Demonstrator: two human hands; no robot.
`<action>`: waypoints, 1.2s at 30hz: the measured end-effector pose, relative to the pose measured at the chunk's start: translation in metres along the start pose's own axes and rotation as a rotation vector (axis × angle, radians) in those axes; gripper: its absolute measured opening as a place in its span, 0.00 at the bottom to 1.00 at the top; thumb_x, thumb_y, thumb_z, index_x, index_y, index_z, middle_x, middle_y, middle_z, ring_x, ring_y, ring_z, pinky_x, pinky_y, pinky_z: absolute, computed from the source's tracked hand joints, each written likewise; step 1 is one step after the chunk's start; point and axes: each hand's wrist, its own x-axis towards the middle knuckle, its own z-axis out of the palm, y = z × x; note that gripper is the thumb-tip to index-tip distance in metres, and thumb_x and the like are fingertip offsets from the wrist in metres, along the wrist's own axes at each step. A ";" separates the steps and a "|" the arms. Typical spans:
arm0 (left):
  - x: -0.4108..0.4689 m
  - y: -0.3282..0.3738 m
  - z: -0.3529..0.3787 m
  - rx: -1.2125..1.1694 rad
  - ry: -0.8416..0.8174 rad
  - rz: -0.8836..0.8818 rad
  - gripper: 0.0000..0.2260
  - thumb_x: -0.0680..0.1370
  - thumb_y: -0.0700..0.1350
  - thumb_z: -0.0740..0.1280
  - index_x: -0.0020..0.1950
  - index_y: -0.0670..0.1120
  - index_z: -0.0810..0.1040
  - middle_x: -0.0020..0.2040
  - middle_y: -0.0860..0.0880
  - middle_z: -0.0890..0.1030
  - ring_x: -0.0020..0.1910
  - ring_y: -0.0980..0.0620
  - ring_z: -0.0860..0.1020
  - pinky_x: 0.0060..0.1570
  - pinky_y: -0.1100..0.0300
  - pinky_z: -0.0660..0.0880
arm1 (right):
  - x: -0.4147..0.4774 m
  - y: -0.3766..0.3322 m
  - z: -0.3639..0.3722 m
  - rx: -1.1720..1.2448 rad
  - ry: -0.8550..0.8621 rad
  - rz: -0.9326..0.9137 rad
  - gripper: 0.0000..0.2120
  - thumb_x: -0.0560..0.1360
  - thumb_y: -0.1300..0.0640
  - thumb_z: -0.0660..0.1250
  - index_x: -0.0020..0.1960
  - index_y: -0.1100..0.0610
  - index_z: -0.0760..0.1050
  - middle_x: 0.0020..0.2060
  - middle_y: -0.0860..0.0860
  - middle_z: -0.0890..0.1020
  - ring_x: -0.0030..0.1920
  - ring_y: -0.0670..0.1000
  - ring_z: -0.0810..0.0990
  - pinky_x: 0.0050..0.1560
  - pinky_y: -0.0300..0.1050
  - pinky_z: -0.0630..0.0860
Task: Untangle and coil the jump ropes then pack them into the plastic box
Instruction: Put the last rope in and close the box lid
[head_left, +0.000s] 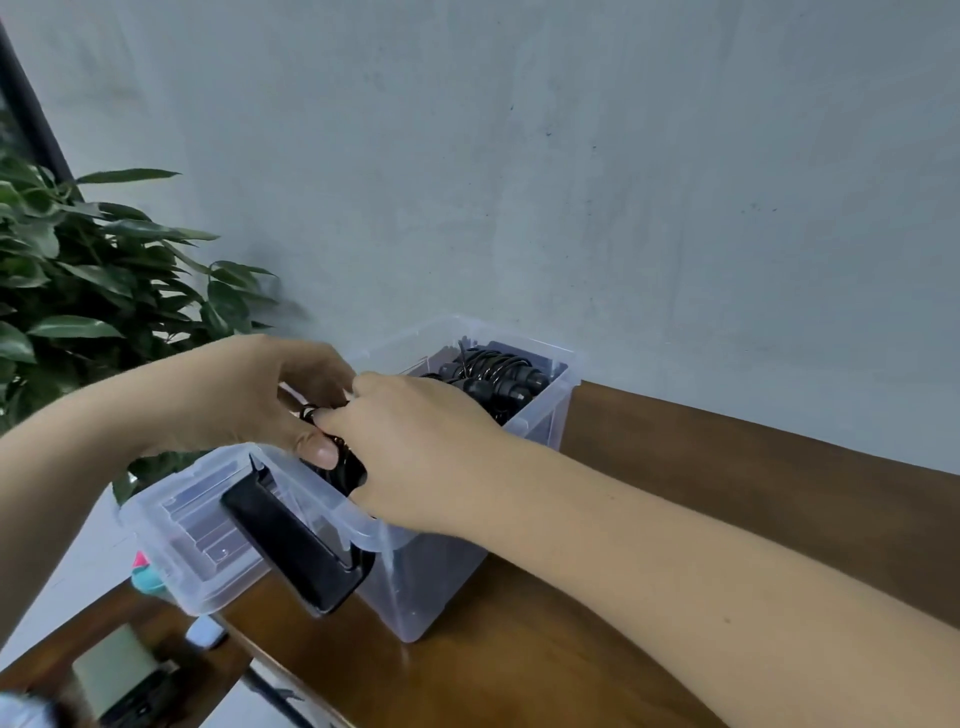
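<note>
L hand (260, 395) & R hand (421, 452) both grip black jump rope (347, 472) inside plastic box (540, 421), near end. More coiled ropes (493, 374) at far end.

Grey wall (623, 156), wooden table (727, 467), plant (104, 291)

box (540, 423) rear filled (coiled ropes (493, 371)), wall (571, 156) behind

I read left hand (249, 395) and right hand (421, 457) bare, arms uncovered to frame edge; left thumbnail apparently trimmed short.
</note>
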 end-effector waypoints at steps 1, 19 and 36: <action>-0.003 0.003 0.004 -0.006 0.023 0.012 0.24 0.62 0.60 0.86 0.54 0.64 0.84 0.52 0.59 0.87 0.53 0.57 0.85 0.62 0.47 0.78 | -0.002 0.002 -0.003 0.003 -0.021 -0.016 0.11 0.78 0.53 0.70 0.60 0.51 0.79 0.42 0.48 0.70 0.44 0.55 0.76 0.37 0.48 0.70; -0.005 0.024 0.019 0.279 -0.005 -0.116 0.18 0.66 0.69 0.77 0.48 0.62 0.81 0.50 0.63 0.82 0.48 0.61 0.79 0.48 0.58 0.74 | -0.019 0.072 -0.003 0.511 -0.068 0.147 0.13 0.84 0.43 0.67 0.66 0.39 0.84 0.60 0.39 0.86 0.61 0.40 0.82 0.68 0.43 0.77; 0.033 0.028 0.020 0.234 0.062 -0.113 0.24 0.58 0.72 0.77 0.50 0.66 0.85 0.59 0.64 0.79 0.58 0.60 0.76 0.61 0.52 0.74 | -0.043 0.220 0.013 0.273 -0.005 0.885 0.08 0.80 0.62 0.64 0.54 0.61 0.81 0.49 0.57 0.83 0.47 0.57 0.79 0.38 0.45 0.71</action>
